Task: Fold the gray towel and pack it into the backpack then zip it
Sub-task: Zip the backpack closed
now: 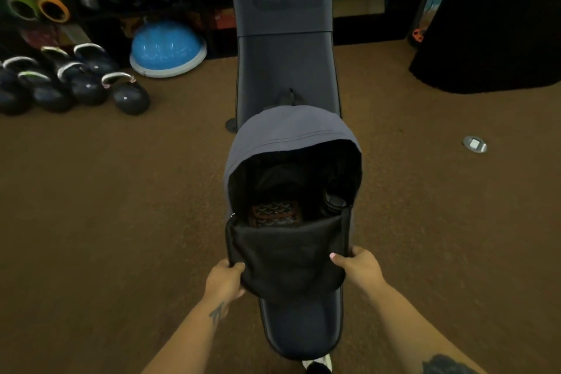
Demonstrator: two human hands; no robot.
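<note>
A gray backpack (288, 130) lies open on a dark padded bench (285, 67), its mouth facing me. Inside its black lining I see a patterned item (274, 215) and a dark round object (334, 199). A dark fabric panel (287, 255), apparently the backpack's open front flap, hangs over the near side of the opening. My left hand (224, 281) grips the panel's left edge. My right hand (359, 266) grips its right edge. I cannot make out a gray towel as a separate thing.
Brown carpet surrounds the bench. Several kettlebells (76, 82) and a blue half-dome balance trainer (167, 47) sit on the floor at the left. A black draped object (491, 24) stands at the right, near a metal floor socket (474, 143). Shelves of gear line the back wall.
</note>
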